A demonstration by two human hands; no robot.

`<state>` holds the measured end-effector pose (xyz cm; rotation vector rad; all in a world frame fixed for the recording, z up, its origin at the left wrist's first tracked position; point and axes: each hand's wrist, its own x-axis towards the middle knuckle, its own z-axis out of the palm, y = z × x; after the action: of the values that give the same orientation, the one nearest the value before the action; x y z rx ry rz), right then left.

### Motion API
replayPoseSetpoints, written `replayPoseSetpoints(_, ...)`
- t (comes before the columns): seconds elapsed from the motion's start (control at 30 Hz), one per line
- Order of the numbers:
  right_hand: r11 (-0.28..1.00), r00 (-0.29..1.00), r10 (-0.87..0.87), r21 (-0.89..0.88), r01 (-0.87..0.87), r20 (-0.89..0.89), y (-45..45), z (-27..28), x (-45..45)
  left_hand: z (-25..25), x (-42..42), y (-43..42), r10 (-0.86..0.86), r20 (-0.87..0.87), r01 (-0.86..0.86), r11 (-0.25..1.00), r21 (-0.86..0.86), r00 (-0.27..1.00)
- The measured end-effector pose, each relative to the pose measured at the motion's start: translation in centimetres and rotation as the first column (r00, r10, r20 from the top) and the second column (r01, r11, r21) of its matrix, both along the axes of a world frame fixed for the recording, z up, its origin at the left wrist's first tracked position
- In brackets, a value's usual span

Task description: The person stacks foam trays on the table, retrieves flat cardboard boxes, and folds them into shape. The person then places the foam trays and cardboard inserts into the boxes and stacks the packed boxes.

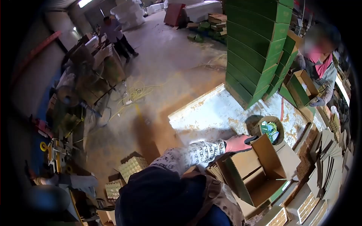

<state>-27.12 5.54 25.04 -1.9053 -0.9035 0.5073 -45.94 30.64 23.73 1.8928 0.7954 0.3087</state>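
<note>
My left hand [239, 144], in a pink glove with dark fingertips and a white patterned sleeve, reaches across to an open cardboard box [267, 158]. Its fingers are closed at the box's upper edge, beside a raised flap. The box is brown inside with green outer sides; it is tilted, and its inside shows bare cardboard. My right hand is out of sight, and my clothing fills the bottom middle of the view. Just beyond the box stands a round container [279, 130] with green and blue packaging inside.
Tall stacks of green boxes [250, 49] rise from the white worn tabletop [203, 113]. A co-worker [320, 71] at the right holds a green box [301, 88]. Flattened cardboard [326, 165] and egg trays [307, 207] lie lower right. Another person [113, 34] stands behind.
</note>
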Motion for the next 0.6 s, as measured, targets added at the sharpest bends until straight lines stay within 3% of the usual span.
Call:
replayPoseSetpoints(0.1,0.976,0.968,0.211,-0.027,-0.217,-0.134,2.0,0.9,-4.8,1.9,-0.2,-0.9,-0.004,-0.041,0.004,1.000,0.002,0.999)
replayPoseSetpoints(0.23,0.965,0.949,0.238,-0.056,-0.255,-0.208,2.4,1.7,-5.2,-1.1,1.9,-1.2,-0.028,-0.004,0.028,0.998,0.060,1.000)
replayPoseSetpoints(0.27,0.971,0.953,0.209,-0.068,-0.228,-0.219,2.2,2.0,-4.6,-0.8,2.2,-1.7,-0.038,0.010,0.036,0.989,0.142,0.999)
replayPoseSetpoints(0.3,0.978,0.958,0.173,-0.079,-0.195,-0.227,2.0,2.3,-3.8,2.5,2.2,-1.7,-0.148,-0.092,0.156,0.984,0.086,0.985)
replayPoseSetpoints(0.4,0.989,0.969,0.030,-0.131,-0.064,-0.245,-0.2,3.2,-0.7,0.4,3.3,-2.2,-0.094,-0.063,0.102,0.986,0.135,0.994)
replayPoseSetpoints(0.5,0.980,0.954,-0.120,-0.184,0.070,-0.274,-2.6,4.4,2.1,0.1,1.5,-1.0,-0.112,0.091,0.103,0.990,0.100,0.989)
replayPoseSetpoints(0.6,0.957,0.926,-0.231,-0.242,0.161,-0.299,-4.7,5.4,4.1,-0.2,0.4,-0.8,-0.066,0.031,0.069,0.993,-0.098,0.997)
